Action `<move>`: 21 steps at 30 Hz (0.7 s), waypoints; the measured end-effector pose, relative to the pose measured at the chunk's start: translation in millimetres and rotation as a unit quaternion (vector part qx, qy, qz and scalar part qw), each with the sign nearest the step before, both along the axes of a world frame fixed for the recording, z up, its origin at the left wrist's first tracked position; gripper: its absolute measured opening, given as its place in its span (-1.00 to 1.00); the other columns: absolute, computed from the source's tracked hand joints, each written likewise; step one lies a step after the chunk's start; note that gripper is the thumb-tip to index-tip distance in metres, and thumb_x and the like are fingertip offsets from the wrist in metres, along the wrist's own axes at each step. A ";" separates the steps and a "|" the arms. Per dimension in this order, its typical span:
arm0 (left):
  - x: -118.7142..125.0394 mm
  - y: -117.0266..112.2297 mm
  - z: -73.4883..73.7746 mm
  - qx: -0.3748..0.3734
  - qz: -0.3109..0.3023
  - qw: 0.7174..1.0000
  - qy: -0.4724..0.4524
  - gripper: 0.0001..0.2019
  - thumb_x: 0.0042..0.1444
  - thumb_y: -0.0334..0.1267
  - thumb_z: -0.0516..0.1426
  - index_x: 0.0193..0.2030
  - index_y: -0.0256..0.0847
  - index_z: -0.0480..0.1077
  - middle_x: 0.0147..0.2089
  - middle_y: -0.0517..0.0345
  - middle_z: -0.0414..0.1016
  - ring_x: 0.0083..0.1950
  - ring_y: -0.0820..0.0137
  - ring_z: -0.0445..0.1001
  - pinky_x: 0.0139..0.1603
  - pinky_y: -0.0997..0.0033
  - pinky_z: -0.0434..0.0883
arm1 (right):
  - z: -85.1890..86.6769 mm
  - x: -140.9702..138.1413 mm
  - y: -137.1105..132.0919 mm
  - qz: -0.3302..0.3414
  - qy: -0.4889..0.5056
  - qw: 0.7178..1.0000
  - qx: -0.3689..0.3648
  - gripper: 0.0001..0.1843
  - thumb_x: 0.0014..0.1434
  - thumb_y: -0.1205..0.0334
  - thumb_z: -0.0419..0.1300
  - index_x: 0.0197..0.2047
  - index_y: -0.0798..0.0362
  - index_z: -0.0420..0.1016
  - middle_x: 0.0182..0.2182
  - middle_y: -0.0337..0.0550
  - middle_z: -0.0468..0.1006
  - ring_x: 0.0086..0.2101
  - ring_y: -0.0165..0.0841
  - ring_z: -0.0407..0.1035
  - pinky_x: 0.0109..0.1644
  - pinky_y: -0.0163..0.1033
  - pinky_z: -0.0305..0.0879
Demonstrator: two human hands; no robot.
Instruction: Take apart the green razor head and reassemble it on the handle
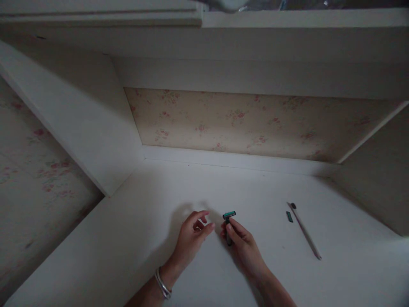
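Observation:
A razor (pixel 229 215) with a green-and-black head stands upright in my right hand (pixel 244 245), its handle gripped between thumb and fingers. The lower end of the handle is partly hidden by the fingers. Just left of it, my left hand (pixel 191 232) holds nothing; its thumb and fingers are curved and apart, pointing toward the razor without touching it. To the right on the white desktop (pixel 255 192) lies a small dark green piece (pixel 289 217), flat and rectangular. Beside that piece rests a long pale stick (pixel 306 233) with a dark tip at its far end.
A low ledge (pixel 236 158) runs along the back below floral wallpaper (pixel 236 119). White side panels (pixel 86 115) close in the desk at left and right. An overhead shelf (pixel 255 42) hangs above, with blurred things on it at the top edge.

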State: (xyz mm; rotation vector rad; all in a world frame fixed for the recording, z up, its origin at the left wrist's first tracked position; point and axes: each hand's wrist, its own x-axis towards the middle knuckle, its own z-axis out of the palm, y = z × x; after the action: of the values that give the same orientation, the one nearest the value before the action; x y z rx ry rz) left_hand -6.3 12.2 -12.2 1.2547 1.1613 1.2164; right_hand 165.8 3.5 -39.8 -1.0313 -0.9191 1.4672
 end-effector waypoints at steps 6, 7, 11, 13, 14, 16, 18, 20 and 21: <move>-2.6 2.5 -7.9 -0.005 -0.002 1.000 0.023 -0.59 0.04 0.00 0.20 -0.06 -0.24 0.44 -0.31 0.18 0.35 -0.50 0.55 0.28 -0.54 0.56 0.27 | 5.0 19.1 -2.5 -0.067 -0.051 0.996 0.001 -0.56 0.07 -0.06 0.29 -0.08 0.07 0.54 -0.24 -0.09 0.51 -0.36 -0.34 0.37 -0.24 -0.23 0.30; -2.8 2.7 -8.9 -0.006 -0.005 1.000 0.028 -0.58 0.05 0.01 0.19 -0.06 -0.25 0.44 -0.30 0.17 0.35 -0.50 0.54 0.29 -0.53 0.56 0.28 | 7.2 25.2 -3.5 -0.072 -0.043 0.996 0.000 -0.57 0.08 -0.06 0.29 -0.08 0.06 0.54 -0.21 -0.08 0.51 -0.32 -0.32 0.38 -0.19 -0.21 0.31; 0.4 1.0 -8.1 -0.011 -0.033 0.999 0.042 -0.59 0.09 0.03 0.16 -0.09 -0.27 0.45 -0.33 0.16 0.38 -0.51 0.53 0.30 -0.52 0.54 0.28 | 16.2 50.9 -9.8 -0.085 -0.066 0.994 0.010 -0.59 0.13 -0.05 0.25 -0.04 0.02 0.52 -0.23 -0.10 0.50 -0.28 -0.30 0.40 -0.14 -0.18 0.31; 4.4 -1.5 -4.9 -0.008 -0.053 0.998 0.037 -0.60 0.12 0.04 0.12 -0.14 -0.28 0.47 -0.34 0.15 0.38 -0.50 0.52 0.30 -0.52 0.54 0.27 | 19.7 56.6 -14.6 -0.082 -0.104 0.991 0.020 -0.57 0.15 -0.06 0.22 -0.02 0.04 0.51 -0.35 -0.14 0.48 -0.37 -0.34 0.37 -0.25 -0.22 0.30; 6.6 -3.1 -3.3 -0.006 -0.064 0.998 0.029 -0.61 0.14 0.04 0.10 -0.16 -0.28 0.48 -0.34 0.15 0.37 -0.50 0.52 0.30 -0.52 0.54 0.27 | 20.9 55.9 -17.2 -0.072 -0.121 0.990 0.025 -0.56 0.16 -0.07 0.21 -0.01 0.05 0.50 -0.38 -0.15 0.47 -0.42 -0.36 0.35 -0.32 -0.25 0.28; 11.0 -6.5 -0.6 -0.002 -0.082 0.997 0.010 -0.61 0.16 0.04 0.08 -0.15 -0.28 0.48 -0.34 0.16 0.34 -0.49 0.52 0.31 -0.53 0.53 0.27 | 21.8 47.7 -22.2 -0.040 -0.143 0.989 0.029 -0.54 0.18 -0.10 0.18 0.00 0.06 0.49 -0.39 -0.17 0.44 -0.48 -0.41 0.29 -0.42 -0.29 0.23; 14.4 -9.6 0.7 0.007 -0.094 0.996 0.000 -0.62 0.18 0.02 0.07 -0.12 -0.27 0.48 -0.34 0.16 0.32 -0.49 0.51 0.31 -0.53 0.53 0.28 | 20.2 33.4 -26.2 -0.004 -0.150 0.988 0.034 -0.51 0.17 -0.13 0.16 0.00 0.06 0.49 -0.39 -0.17 0.40 -0.52 -0.44 0.25 -0.47 -0.31 0.19; 16.1 -12.0 1.7 0.028 -0.098 0.995 0.010 -0.65 0.20 -0.02 0.06 -0.13 -0.26 0.49 -0.33 0.15 0.32 -0.48 0.51 0.32 -0.53 0.54 0.28 | 16.8 18.6 -28.4 0.030 -0.154 0.986 0.045 -0.50 0.18 -0.14 0.14 0.01 0.07 0.49 -0.39 -0.19 0.37 -0.53 -0.45 0.23 -0.49 -0.32 0.18; 16.3 -12.8 2.5 0.041 -0.097 0.994 0.021 -0.66 0.22 -0.04 0.05 -0.15 -0.25 0.50 -0.34 0.14 0.33 -0.48 0.51 0.32 -0.52 0.54 0.28 | 14.8 12.6 -29.0 0.043 -0.157 0.985 0.050 -0.50 0.20 -0.13 0.13 0.02 0.07 0.48 -0.40 -0.19 0.36 -0.53 -0.46 0.23 -0.49 -0.32 0.18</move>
State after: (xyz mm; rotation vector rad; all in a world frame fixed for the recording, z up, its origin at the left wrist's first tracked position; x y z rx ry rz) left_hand 10.0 -0.6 -9.8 1.4264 1.0015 1.1061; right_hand 178.3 -25.5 -25.0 -1.1806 -1.2629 1.3335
